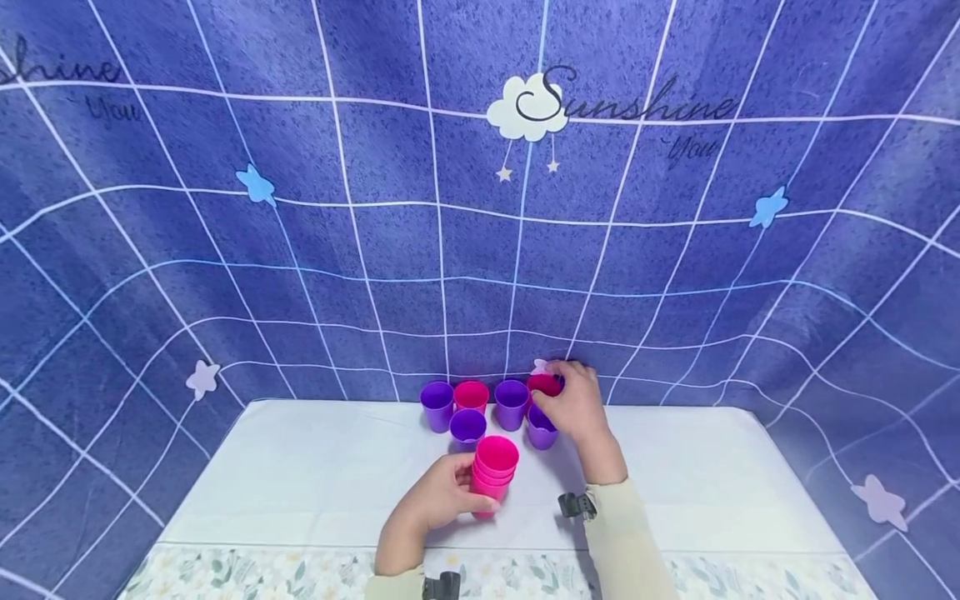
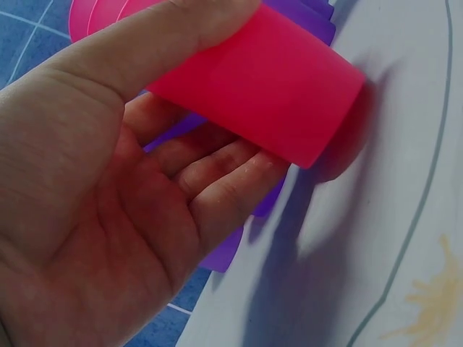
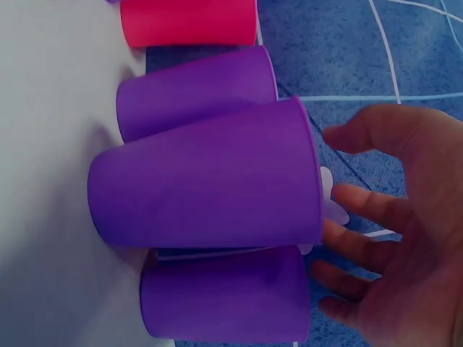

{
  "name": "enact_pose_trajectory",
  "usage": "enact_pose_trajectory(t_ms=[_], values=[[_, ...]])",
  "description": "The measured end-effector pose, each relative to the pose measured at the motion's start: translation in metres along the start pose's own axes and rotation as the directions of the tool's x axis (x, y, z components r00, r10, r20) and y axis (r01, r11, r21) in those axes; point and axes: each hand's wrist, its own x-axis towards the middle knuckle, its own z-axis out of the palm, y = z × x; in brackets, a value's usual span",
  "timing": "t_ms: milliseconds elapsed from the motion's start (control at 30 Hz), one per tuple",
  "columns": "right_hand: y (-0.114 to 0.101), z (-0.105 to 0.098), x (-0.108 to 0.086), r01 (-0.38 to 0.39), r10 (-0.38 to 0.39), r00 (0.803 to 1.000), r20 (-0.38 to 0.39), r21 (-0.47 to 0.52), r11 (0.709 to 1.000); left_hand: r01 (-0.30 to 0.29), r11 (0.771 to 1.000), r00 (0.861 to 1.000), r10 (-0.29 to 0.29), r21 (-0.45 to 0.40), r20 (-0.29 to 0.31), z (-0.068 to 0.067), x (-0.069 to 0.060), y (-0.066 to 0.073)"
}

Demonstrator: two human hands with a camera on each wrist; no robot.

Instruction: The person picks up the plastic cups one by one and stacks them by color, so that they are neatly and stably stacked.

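My left hand (image 1: 442, 493) grips a stack of pink cups (image 1: 495, 475), thumb on the near side. In the left wrist view the bottom pink cup (image 2: 268, 87) tilts, its base just off the table. My right hand (image 1: 576, 404) reaches over the back right cups, fingers spread and bent around a pink rim (image 1: 545, 384). In the right wrist view its fingers lie by the rims of a large purple cup (image 3: 210, 177) and a lower purple cup (image 3: 228, 296); no firm hold shows. That pink cup's lower part is hidden.
Left of my right hand stand purple cups (image 1: 512, 406) and a pink cup (image 1: 472, 396), upright near the back edge. A blue gridded cloth (image 1: 480, 292) hangs behind the white table (image 1: 315, 467). Along the front edge runs a floral strip (image 1: 262, 573).
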Motion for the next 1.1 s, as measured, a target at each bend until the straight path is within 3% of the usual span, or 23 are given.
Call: enact_pose_trajectory(t_ms=[100, 300, 700, 1100], values=[[-0.002, 0.0, 0.003, 0.03, -0.029, 0.999, 0.033, -0.043, 0.999, 0.002, 1.0, 1.0, -0.002, -0.002, -0.012, -0.001, -0.001, 0.001], [-0.003, 0.004, 0.0, 0.008, 0.004, 0.994, 0.113, -0.104, 0.995, 0.004, 1.0, 1.0, -0.004, -0.004, -0.007, 0.001, -0.006, 0.003], [-0.003, 0.002, -0.001, -0.039, 0.047, 0.997, 0.062, -0.116, 0.992, -0.011, 1.0, 1.0, 0.011, 0.005, -0.014, 0.008, -0.009, 0.009], [0.002, 0.001, -0.006, -0.029, 0.029, 0.999, -0.013, 0.003, 1.0, 0.01, 1.0, 0.999, -0.01, -0.001, -0.041, 0.018, -0.015, 0.012]])
